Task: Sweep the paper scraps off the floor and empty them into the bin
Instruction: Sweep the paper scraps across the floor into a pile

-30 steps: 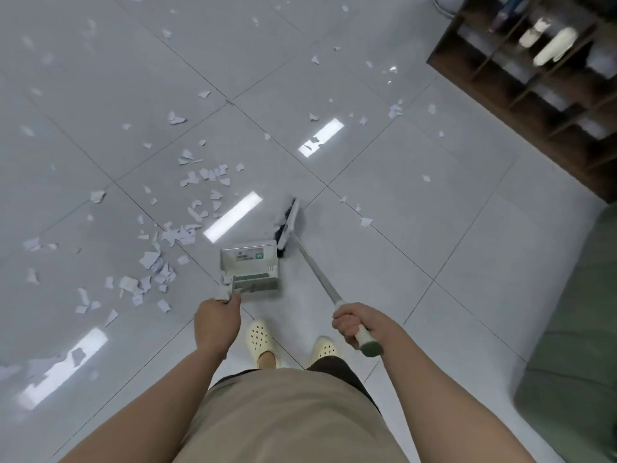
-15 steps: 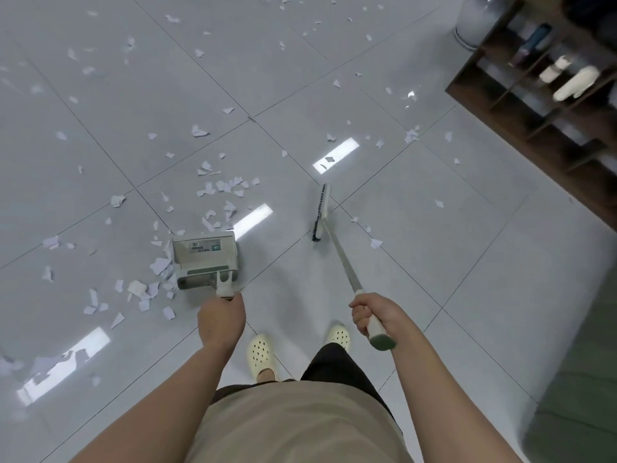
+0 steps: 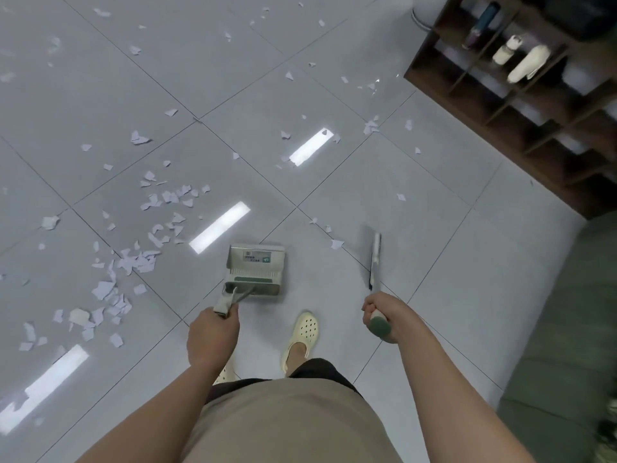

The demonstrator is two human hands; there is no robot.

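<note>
Left hand (image 3: 213,339) curled round dustpan (image 3: 256,270) handle; pan sits low over the floor ahead of the feet, no scraps visible in it. Right hand (image 3: 384,315) gripping green-capped broom (image 3: 374,262) handle, head to the right of the pan. Paper scraps (image 3: 133,259) scattered on grey tiled floor (image 3: 434,228), thickest at left. Dark wooden shelf (image 3: 521,105) upper right, bottles in its compartments

Soft, even light falls from overhead; the glossy floor (image 3: 417,202) mirrors strip lamps as bright white glare bars (image 3: 220,226), the nearest blown out. Shadows are faint, only a soft dark patch beside the dustpan (image 3: 256,269). Wide-angle bending curves the tile lines toward the edges. The bottom right corner is smeared, and the far left scraps (image 3: 6,76) look blurred.
</note>
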